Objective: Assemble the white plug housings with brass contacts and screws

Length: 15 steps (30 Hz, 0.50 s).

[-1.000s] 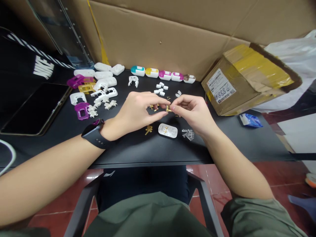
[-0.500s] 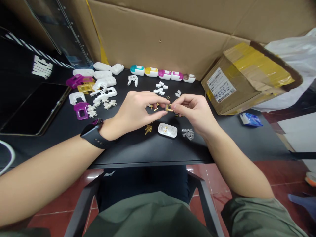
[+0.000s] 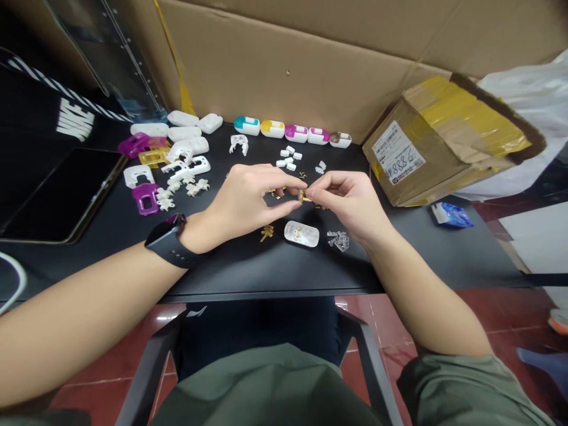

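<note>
Head view: at the far left, a tablet (image 3: 57,195) lies flat on the black table (image 3: 248,275). To its right are purple frames (image 3: 146,199) and, farther off, white shells (image 3: 189,147). The left hand (image 3: 255,195), with a watch (image 3: 171,239) at its wrist, reaches in from the near left. Its thumb and index finger form a narrow pinch around a small gold part (image 3: 302,195).

Gold strips (image 3: 267,232) lie near that hand. The gold part is above the middle of the table, between the two hands. A white case (image 3: 308,238) bearing loose gold bits lies on the near side; white blocks (image 3: 289,160) lie on the far side.

The right hand (image 3: 348,204) pinches the right end of the gold part; whether a second piece is in this grip cannot be told. Clear parts (image 3: 339,241) lie just nearer. Farther right stand a carton (image 3: 444,142) and a blue packet (image 3: 452,216).

Change over the last second: slight. The gold part shows at a slightly different angle; the hands and surrounding pieces keep their places. Judgement: fine fingertip adjustment is in progress, with the part not yet released.
</note>
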### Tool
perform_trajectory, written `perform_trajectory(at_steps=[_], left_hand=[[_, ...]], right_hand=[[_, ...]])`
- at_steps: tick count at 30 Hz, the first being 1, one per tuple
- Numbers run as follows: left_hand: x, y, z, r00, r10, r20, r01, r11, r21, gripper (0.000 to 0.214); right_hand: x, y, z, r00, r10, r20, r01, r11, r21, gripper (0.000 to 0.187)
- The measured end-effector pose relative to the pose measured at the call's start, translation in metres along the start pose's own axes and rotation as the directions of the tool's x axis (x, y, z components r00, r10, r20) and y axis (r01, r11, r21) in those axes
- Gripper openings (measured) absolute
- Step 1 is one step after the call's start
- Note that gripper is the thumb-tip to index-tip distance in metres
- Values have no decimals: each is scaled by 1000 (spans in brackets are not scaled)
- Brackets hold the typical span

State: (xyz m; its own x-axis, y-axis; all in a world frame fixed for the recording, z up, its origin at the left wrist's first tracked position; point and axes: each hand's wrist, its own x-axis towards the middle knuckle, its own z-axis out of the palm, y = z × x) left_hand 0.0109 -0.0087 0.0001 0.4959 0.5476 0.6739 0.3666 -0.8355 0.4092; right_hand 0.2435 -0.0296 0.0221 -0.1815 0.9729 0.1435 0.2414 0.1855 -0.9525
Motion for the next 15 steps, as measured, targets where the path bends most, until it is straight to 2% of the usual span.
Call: perform_trajectory(at_steps=[15], left_hand=[[0,0,-1,1000,8,10,-9,1000,16,18]], right_hand=[[-1,0,2,999,-26,36,23,996,86,18]])
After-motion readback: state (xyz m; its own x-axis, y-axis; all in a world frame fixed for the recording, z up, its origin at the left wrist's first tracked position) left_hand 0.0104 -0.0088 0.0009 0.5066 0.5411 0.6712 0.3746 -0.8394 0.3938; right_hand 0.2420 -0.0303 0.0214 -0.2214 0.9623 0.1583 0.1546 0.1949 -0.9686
